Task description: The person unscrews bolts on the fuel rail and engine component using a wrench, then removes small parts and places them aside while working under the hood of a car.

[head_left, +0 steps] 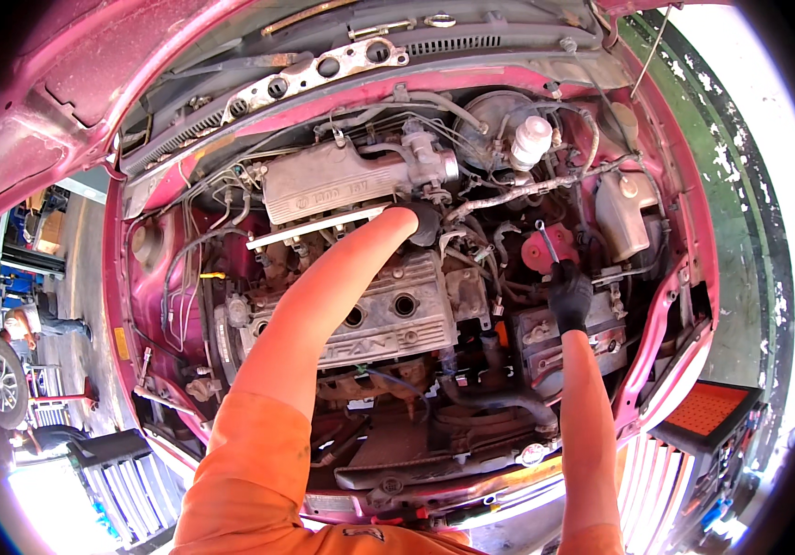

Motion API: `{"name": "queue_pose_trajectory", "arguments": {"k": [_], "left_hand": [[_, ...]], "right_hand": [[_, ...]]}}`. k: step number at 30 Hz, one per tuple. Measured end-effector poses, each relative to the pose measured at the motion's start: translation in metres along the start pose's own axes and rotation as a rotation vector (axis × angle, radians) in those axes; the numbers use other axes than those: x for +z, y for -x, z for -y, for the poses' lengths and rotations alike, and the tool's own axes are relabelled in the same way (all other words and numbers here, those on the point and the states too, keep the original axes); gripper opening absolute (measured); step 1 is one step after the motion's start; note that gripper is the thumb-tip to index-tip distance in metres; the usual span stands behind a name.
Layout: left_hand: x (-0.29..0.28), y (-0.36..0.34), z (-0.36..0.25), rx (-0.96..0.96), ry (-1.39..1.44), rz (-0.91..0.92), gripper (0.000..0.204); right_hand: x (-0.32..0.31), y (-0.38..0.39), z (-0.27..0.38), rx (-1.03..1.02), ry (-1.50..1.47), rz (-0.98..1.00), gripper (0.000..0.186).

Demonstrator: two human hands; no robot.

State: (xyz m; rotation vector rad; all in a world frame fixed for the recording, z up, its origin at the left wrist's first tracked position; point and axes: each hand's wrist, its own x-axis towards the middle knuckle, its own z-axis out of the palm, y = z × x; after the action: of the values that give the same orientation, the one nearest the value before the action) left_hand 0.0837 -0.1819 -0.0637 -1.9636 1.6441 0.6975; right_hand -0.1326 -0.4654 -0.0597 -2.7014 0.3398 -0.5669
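Both my hands wear black gloves over an open engine bay. My left hand (424,225) reaches down beside the ribbed metal intake manifold (332,180), at the far side of the engine's valve cover (393,324). Its fingers are hidden below, so their grip does not show. A pale straight rail (309,228) runs along the manifold, up to my left wrist. Over to the right, my right hand (568,294) is closed around a silver wrench (547,242), whose ring end points away from me. Below that ring lies a dull red round part (538,252). The battery (571,350) sits nearer, beside my right wrist.
A flat metal flange with round holes (328,67) rests on the cowl. The brake fluid reservoir (531,141) and a plastic tank (624,215) stand at the right, among hoses. The raised hood (55,102) fills the upper left. A tool cart (702,407) stands right of the car.
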Motion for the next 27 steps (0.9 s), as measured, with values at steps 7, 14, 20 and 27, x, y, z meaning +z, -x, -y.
{"name": "queue_pose_trajectory", "arguments": {"k": [7, 14, 20, 27], "left_hand": [[-0.035, 0.039, -0.018, -0.276, 0.369, -0.017, 0.02], [-0.039, 0.053, -0.024, -0.261, 0.493, -0.111, 0.034], [-0.026, 0.049, -0.023, -0.164, 0.28, -0.153, 0.036], [-0.011, 0.037, -0.022, -0.034, -0.061, -0.023, 0.028]], "right_hand": [[0.001, -0.001, 0.004, -0.059, 0.017, 0.013, 0.011], [-0.003, -0.001, 0.005, -0.004, -0.002, 0.051, 0.012], [0.001, -0.004, 0.005, -0.03, 0.072, 0.071, 0.009], [0.004, 0.002, 0.001, -0.167, 0.16, 0.072, 0.012]]}}
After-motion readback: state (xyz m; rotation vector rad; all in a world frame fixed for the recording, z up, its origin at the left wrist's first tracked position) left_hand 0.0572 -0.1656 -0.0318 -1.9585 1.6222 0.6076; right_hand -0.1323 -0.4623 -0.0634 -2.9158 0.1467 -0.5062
